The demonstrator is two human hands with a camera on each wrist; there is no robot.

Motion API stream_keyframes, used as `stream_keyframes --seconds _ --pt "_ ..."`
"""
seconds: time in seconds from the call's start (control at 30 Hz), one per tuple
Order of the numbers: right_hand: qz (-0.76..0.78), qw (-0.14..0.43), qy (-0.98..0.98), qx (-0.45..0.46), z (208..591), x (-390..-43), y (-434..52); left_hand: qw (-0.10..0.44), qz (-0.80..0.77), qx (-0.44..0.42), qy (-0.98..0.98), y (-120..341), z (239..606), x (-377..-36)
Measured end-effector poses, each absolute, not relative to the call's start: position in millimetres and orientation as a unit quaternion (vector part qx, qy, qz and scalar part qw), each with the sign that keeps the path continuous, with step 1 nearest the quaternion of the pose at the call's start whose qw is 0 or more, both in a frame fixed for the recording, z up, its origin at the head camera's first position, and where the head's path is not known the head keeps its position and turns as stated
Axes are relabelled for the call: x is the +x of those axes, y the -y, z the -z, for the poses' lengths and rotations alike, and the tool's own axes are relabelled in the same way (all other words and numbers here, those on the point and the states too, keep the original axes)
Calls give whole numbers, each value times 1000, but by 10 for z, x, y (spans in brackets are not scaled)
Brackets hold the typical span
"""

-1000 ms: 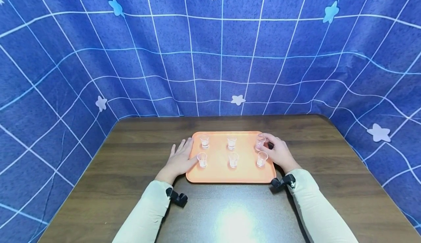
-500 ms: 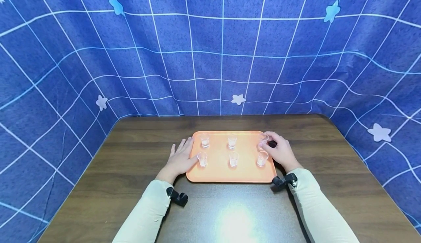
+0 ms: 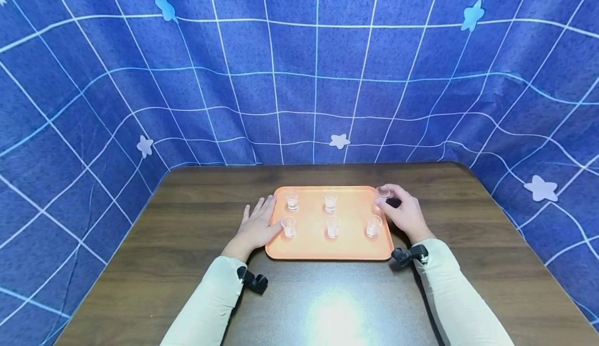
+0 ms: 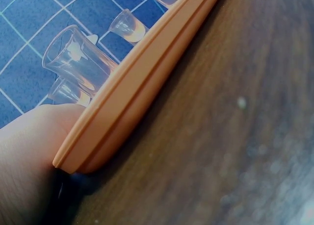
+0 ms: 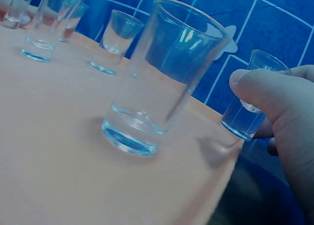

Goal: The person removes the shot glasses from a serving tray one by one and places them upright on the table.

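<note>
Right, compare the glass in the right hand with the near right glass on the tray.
The held shot glass is pinched in the right hand and lifted at the far right corner of the orange tray; the near right shot glass stands untouched on the tray. In the right wrist view the held glass hangs past the tray's rim, while the other stands inside it. Both are small, clear and upright.

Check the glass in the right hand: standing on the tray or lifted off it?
Lifted. The right hand pinches the glass clear above the tray's far right corner.
</note>
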State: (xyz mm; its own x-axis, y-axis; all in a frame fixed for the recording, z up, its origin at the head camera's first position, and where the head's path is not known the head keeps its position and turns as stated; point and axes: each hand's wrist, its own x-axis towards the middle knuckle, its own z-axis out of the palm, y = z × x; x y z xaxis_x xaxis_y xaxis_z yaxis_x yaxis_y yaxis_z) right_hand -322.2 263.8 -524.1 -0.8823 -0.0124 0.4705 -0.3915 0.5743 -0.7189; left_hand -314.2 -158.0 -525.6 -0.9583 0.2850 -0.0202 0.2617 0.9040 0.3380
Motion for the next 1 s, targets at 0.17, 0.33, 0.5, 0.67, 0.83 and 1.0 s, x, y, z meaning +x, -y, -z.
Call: stream_keyframes --seconds 0.17,0.33,0.5,0.67,0.83,1.0 --pt "-438 224 864 109 5247 -3238 -2696 33 -170 140 -975 1578 5247 -3136" --pt "-434 231 865 101 5247 -3242 -2747 32 -166 142 -975 1584 5244 -3139" --pt "-433 227 867 92 5262 -3251 -2798 30 -166 142 -975 1579 5244 -3133" --pt "-429 224 871 81 5268 -3259 -2852 30 -164 142 -976 1574 5244 -3130" --pt "-421 219 877 70 5269 -3263 -2897 31 -163 140 -976 1575 5244 -3132" --pt "-409 207 885 75 5263 -3257 -2927 32 -163 139 -976 1574 5243 -3130"
